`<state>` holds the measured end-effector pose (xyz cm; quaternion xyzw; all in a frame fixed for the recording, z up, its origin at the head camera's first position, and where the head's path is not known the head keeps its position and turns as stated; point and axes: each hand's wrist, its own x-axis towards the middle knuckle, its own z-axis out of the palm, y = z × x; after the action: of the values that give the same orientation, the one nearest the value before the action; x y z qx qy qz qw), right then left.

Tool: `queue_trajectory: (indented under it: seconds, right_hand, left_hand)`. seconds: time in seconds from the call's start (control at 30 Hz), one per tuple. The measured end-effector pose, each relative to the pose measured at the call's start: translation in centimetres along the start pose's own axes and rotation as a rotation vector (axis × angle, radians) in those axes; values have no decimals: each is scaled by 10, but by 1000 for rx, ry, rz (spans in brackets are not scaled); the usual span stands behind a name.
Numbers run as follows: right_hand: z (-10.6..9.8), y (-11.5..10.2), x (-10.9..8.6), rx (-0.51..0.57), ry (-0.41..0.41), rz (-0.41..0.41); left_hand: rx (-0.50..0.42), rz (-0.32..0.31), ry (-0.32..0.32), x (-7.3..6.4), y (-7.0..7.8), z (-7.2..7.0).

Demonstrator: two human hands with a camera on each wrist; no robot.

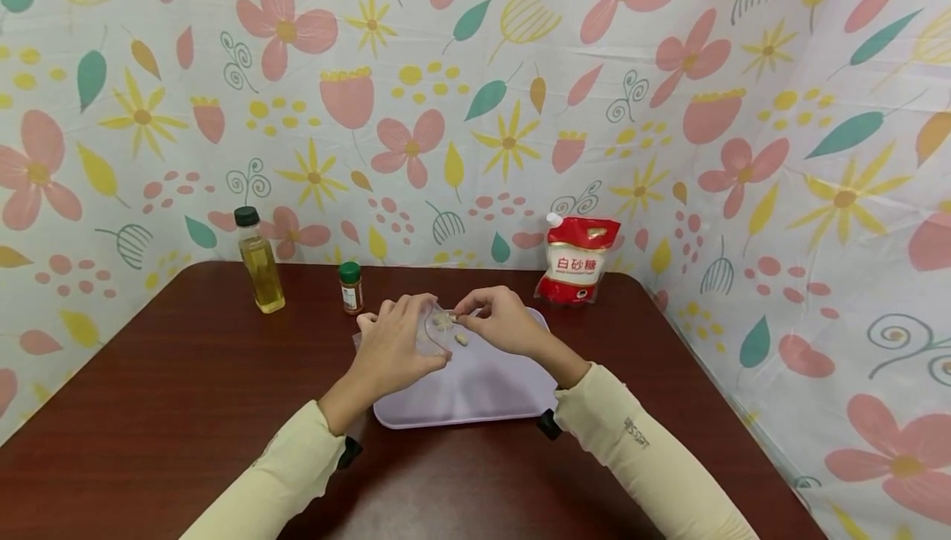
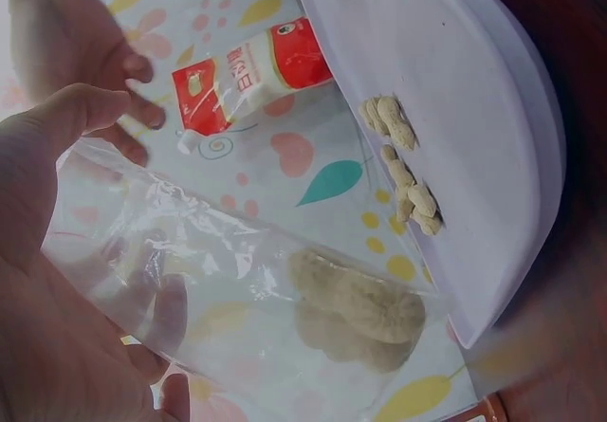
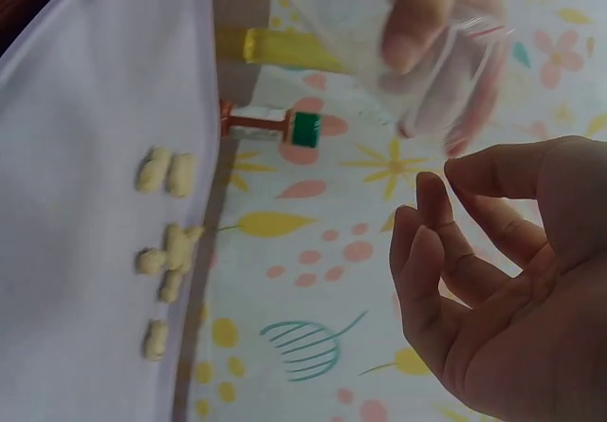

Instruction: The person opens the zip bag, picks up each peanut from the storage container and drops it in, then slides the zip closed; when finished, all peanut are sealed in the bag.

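Note:
My left hand (image 1: pixel 392 343) holds a clear plastic bag (image 2: pixel 223 256). Its thumb is on one side of the bag and the fingers are on the other. A few unshelled peanuts (image 2: pixel 365 303) lie in the bag's lower end, seen through the plastic. Close by on the right is my right hand (image 1: pixel 505 323), its fingers loosely bent and the thumb near the fingertips. In the right wrist view nothing shows between them. Several more peanuts (image 3: pixel 176 251) lie on the pale lilac tray (image 1: pixel 483 387) beneath the hands.
Behind the tray at right stands a red and white sugar pouch (image 1: pixel 575 263). A green-capped spice jar (image 1: pixel 352 288) is at the tray's back left, and an oil bottle (image 1: pixel 262 266) stands farther left. The brown table (image 1: pixel 186 391) meets a flowered curtain (image 1: pixel 461 111).

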<state>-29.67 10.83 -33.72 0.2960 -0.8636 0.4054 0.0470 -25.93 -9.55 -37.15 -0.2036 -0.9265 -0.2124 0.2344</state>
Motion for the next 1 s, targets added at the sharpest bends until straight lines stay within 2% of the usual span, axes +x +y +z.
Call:
queue_trajectory:
  seconds: [0.3,0.4,0.57,0.73,1.0]
  right_hand:
    - [24,39,12,-10,-37,70]
    - [32,47,15,-38,-50,56]
    - [41,56,20,-112,-79,38]
    - [49,61,23,-167,-122,73]
    - [54,62,23,-187,-169,129]
  left_hand:
    - [-3,-3,2,1,-1,1]
    - [-8,-2,2,1,-1,1]
    - [-10,1,17,1,-1,0]
    - [-15,-2,18,1,-1,-1]
    - [-1,1,16,1,-1,-1]
